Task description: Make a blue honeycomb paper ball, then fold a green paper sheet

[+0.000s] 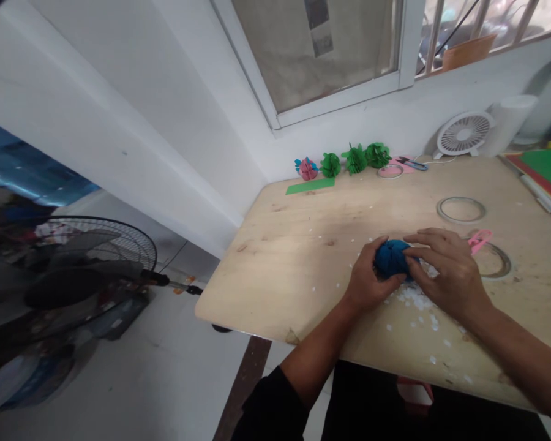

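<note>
A round blue ball that looks like folded paper [392,258] is held just above the wooden table [275,263]. My left hand [368,275] wraps round its left side, thumb along the near edge. On the right, my right hand [450,269] has its fingertips against the ball, the fingers bent over it. Small white paper scraps [416,299] lie scattered under and in front of both hands. Beside my right hand, a pink-handled tool [480,241] rests by a roll of wire [505,263], partly hidden by the hand.
Along the wall stand a pink and blue paper ball [307,169] and several green paper balls [356,159], near a green paper strip [310,186]. Further right are snips [412,163], a metal ring [461,209], a small white fan [464,133] and coloured sheets [548,174]. A floor fan [96,257] stands left.
</note>
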Available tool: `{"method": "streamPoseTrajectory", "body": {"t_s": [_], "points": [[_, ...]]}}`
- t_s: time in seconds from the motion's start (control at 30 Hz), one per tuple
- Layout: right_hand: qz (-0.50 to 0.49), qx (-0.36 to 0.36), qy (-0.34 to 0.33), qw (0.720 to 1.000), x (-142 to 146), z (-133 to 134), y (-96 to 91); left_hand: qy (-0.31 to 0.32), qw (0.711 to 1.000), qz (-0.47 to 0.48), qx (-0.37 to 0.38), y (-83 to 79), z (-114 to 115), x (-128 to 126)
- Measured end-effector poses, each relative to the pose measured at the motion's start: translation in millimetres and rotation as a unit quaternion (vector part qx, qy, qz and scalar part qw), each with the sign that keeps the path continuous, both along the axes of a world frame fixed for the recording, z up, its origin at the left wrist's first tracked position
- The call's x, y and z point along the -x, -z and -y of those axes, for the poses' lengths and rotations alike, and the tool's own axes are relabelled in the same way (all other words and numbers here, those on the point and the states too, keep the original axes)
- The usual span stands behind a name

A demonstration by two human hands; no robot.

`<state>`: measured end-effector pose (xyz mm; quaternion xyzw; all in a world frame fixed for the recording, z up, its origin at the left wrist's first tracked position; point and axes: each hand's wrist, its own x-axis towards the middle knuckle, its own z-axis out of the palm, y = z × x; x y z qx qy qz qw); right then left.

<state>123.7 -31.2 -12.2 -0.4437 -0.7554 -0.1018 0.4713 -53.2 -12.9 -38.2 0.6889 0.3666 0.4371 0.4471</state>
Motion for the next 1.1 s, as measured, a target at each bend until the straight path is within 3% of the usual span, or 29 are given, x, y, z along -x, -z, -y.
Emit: {"method": "streamPoseTrajectory", "body": {"t_s": [0.3, 0.67, 1.1], "points": [[-0.002, 0.007, 0.002, 1.000, -0.3, 1.0, -1.5, 0.006, 0.995, -0.026, -0.094, -2.2, 1.2, -0.5], [-0.016, 0.022, -0.020, 0.999, -1.4, -1.8, 0.0, 0.009, 0.991, -0.042, -0.124, -5.3, 2.9, 0.2], [0.008, -0.032, -0.025, 0.999, 4.7, -1.0, -4.8, 0.005, 0.984, -0.063, -0.167, -2.8, 2.6, -1.1]]}}
